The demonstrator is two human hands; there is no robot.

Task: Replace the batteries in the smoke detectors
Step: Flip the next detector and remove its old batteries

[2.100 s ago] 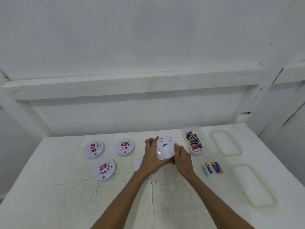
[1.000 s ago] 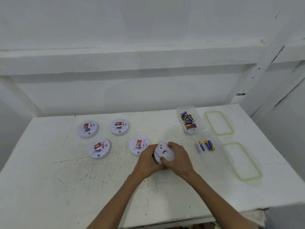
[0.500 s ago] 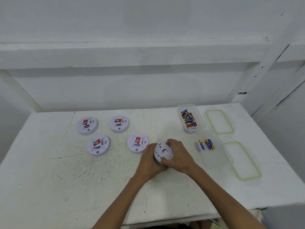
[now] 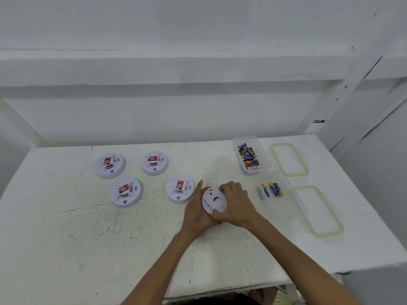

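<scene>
Now left grip (image 4: 196, 209) and right grip (image 4: 237, 205) both curl round the tilted smoke detector (image 4: 214, 200) near the surface's (image 4: 110, 238) middle. An uneven twist might slip it against the neighbouring detector (image 4: 179, 188).

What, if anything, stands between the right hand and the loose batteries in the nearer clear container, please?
Only the low wall of the nearer clear container; the table between the right hand and the loose batteries shows nothing else.
</scene>
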